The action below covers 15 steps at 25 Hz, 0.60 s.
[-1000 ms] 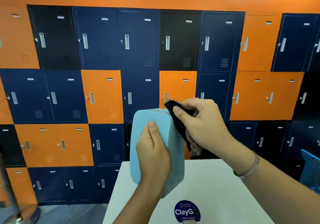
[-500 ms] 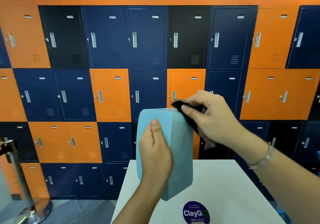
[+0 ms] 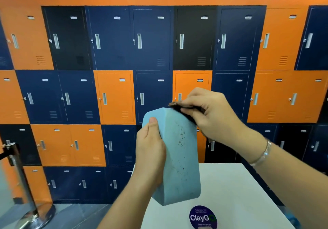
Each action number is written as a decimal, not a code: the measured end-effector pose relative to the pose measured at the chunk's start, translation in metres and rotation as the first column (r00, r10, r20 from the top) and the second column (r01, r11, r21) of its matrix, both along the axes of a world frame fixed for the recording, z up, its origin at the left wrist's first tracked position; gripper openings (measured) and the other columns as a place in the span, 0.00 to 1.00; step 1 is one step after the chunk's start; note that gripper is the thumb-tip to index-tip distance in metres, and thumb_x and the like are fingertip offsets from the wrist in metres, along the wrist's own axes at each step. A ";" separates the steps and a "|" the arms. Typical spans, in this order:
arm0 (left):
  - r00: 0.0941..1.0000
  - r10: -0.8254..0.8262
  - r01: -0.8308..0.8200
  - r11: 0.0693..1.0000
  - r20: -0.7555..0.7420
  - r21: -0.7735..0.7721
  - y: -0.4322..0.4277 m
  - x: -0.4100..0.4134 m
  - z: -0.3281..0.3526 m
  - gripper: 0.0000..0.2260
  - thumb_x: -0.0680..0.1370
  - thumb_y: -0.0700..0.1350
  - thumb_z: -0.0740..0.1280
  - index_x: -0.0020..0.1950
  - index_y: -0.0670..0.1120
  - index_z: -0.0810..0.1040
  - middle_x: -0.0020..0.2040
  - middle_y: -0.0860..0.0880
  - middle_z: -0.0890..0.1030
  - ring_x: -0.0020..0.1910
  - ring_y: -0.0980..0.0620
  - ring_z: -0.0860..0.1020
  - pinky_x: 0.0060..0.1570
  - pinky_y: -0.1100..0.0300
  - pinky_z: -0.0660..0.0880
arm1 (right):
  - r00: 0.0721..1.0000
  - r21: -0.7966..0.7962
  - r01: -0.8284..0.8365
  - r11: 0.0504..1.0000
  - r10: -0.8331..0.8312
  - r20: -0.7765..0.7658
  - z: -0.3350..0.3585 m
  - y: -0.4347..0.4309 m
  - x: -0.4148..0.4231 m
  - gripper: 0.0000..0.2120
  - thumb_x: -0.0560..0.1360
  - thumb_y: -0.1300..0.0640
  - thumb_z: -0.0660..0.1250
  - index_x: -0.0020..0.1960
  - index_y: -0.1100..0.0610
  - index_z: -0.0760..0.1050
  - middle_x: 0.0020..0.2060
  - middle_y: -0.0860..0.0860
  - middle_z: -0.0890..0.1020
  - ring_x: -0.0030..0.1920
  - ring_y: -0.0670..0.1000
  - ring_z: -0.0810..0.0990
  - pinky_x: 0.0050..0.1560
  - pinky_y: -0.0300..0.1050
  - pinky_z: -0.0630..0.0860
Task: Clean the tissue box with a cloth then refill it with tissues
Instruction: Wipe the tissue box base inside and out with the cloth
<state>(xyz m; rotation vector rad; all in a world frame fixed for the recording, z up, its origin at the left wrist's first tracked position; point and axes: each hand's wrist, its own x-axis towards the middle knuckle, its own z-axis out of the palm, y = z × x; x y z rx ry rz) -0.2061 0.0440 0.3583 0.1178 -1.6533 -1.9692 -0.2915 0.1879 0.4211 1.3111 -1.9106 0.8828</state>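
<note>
My left hand [image 3: 150, 150] grips the blue tissue box [image 3: 179, 157] upright; at its one o'clock, my right hand [image 3: 211, 113] pinches the black cloth [image 3: 182, 107].

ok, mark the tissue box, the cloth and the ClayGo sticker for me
tissue box [image 3: 179, 157]: head view, on its speckled side face.
cloth [image 3: 182, 110]: head view, on the dark fold at the box's top edge.
ClayGo sticker [image 3: 202, 217]: head view, on the printed name.
</note>
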 end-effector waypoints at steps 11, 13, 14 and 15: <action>0.943 -0.172 0.174 0.985 0.286 0.020 -0.023 0.014 0.023 0.20 0.85 0.57 0.61 0.43 0.45 0.81 0.38 0.44 0.79 0.40 0.44 0.76 0.44 0.50 0.71 | 0.998 0.104 -0.068 0.992 0.070 -0.010 -0.011 0.021 0.021 0.09 0.76 0.66 0.73 0.52 0.56 0.86 0.49 0.47 0.82 0.50 0.48 0.81 0.51 0.46 0.79; 0.931 -0.198 0.187 0.980 0.306 0.065 -0.028 0.015 0.027 0.19 0.84 0.55 0.64 0.42 0.44 0.83 0.39 0.43 0.78 0.40 0.44 0.75 0.44 0.49 0.72 | 0.997 0.079 -0.052 0.995 0.048 0.063 -0.003 0.025 0.025 0.10 0.75 0.61 0.74 0.55 0.52 0.86 0.54 0.45 0.81 0.53 0.45 0.80 0.53 0.36 0.76; 0.926 -0.213 0.196 0.977 0.310 0.088 -0.031 0.014 0.030 0.20 0.83 0.54 0.65 0.40 0.43 0.85 0.39 0.43 0.79 0.40 0.44 0.77 0.45 0.49 0.74 | 0.996 0.069 -0.021 0.997 0.014 0.093 0.000 0.024 0.027 0.13 0.75 0.58 0.74 0.59 0.49 0.84 0.55 0.43 0.81 0.53 0.43 0.80 0.53 0.33 0.75; 0.919 -0.237 0.212 0.971 0.313 0.113 -0.034 0.013 0.034 0.21 0.83 0.53 0.66 0.38 0.44 0.87 0.40 0.43 0.81 0.38 0.44 0.79 0.45 0.49 0.75 | 0.990 0.072 0.022 0.997 -0.032 0.134 0.003 0.022 0.029 0.17 0.75 0.55 0.74 0.63 0.47 0.82 0.54 0.41 0.82 0.51 0.39 0.81 0.50 0.31 0.76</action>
